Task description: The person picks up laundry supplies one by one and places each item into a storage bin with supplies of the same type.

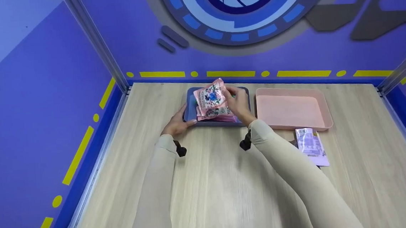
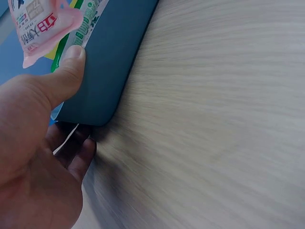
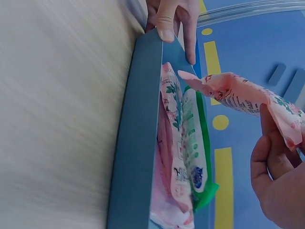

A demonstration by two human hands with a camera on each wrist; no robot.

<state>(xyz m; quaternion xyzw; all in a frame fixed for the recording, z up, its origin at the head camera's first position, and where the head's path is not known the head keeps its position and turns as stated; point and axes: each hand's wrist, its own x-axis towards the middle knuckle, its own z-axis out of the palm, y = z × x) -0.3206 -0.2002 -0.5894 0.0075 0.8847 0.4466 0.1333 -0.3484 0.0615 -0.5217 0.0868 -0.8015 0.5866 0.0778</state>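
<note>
A blue-grey plastic box [image 1: 190,112] stands at the back of the table. My left hand [image 1: 176,126] grips its near left corner, thumb on the front wall [image 2: 107,71] and fingers round the end. Above the box my right hand [image 1: 238,103] pinches a pink flower-printed packet [image 1: 209,96] by its right edge, tilted up. Inside the box lie more pink packets [image 3: 172,143] and a white packet with green edges [image 3: 194,143], side by side in the right wrist view. The held packet partly hides the box's contents in the head view.
A pink shallow tray [image 1: 288,108] stands to the right of the box. In front of that tray lies a lilac packet [image 1: 311,145], with something dark partly under it. A printed purple wall [image 1: 228,60] rises behind the table [image 1: 215,184].
</note>
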